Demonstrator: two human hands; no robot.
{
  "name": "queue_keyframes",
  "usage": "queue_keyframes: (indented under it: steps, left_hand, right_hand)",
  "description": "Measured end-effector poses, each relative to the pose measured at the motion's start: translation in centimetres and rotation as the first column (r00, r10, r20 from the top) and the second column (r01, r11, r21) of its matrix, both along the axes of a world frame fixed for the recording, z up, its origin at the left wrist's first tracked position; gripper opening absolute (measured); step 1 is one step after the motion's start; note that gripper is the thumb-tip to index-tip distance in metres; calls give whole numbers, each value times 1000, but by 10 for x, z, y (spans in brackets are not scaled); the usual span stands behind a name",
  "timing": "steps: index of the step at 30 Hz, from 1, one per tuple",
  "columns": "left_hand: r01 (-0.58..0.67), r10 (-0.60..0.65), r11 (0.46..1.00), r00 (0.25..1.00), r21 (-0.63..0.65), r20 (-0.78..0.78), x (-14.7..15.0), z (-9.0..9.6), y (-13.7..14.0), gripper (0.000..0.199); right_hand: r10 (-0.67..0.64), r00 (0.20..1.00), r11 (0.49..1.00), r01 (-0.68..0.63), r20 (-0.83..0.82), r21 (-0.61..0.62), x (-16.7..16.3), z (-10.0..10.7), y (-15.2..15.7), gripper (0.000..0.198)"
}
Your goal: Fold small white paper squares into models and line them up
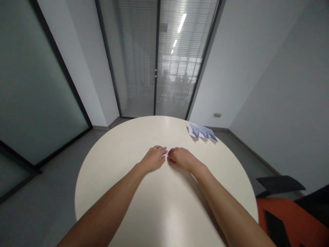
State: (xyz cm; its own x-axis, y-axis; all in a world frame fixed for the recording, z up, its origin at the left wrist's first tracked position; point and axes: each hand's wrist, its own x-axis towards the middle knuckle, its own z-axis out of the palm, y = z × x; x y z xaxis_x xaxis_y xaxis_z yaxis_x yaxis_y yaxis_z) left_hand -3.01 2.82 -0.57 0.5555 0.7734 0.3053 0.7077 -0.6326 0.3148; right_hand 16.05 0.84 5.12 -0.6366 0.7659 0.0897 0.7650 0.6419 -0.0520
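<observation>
A small piece of pale paper [168,149] lies on the table between my two hands, mostly hidden beneath the fingers. From the left, my left hand [154,158] holds its edge down, fingers bent and thumb tucked close to it. My right hand [181,158] is closed at the paper's right side, with the fingertips pinched together on it. Both hands rest low on the tabletop and their fingertips almost meet. The paper's shape cannot be made out.
Several folded pale-blue paper pieces [202,132] stand in a row at the far right of the round white table [108,192]. An orange chair [290,216] with black armrests is at the right. Beyond the table are glass panels with blinds [138,68].
</observation>
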Motion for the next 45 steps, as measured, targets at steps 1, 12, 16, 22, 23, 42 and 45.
queue_keyframes:
  steps: [1,12,16,22,23,42,45]
  left_hand:
    - [4,-4,1000,1000,3,6,0,0,0,39]
    - [34,-34,999,999,11,16,-2,0,1,35]
    - [43,-43,999,999,26,23,-3,-3,2,35]
    - [30,-30,999,999,32,22,-2,-3,2,35]
    - [29,-29,999,999,33,22,-2,-3,2,35]
    - [-19,17,999,999,-50,-39,-3,2,-2,41]
    - [-28,26,998,999,-50,-34,-2,0,-2,42]
  right_hand:
    - [-13,999,1000,12,42,18,-4,1,-2,20]
    - [87,995,995,-89,-45,-41,18,-6,1,26]
    - [84,993,995,-88,-78,-47,22,-8,3,26]
    - [64,996,995,-68,-69,-70,15,-7,3,25]
    - [58,996,996,-62,-62,-69,15,-6,3,25]
    - [-29,975,990,-2,-222,-139,67,-19,29,23]
    - [-129,962,985,97,-239,-140,67,-21,29,19]
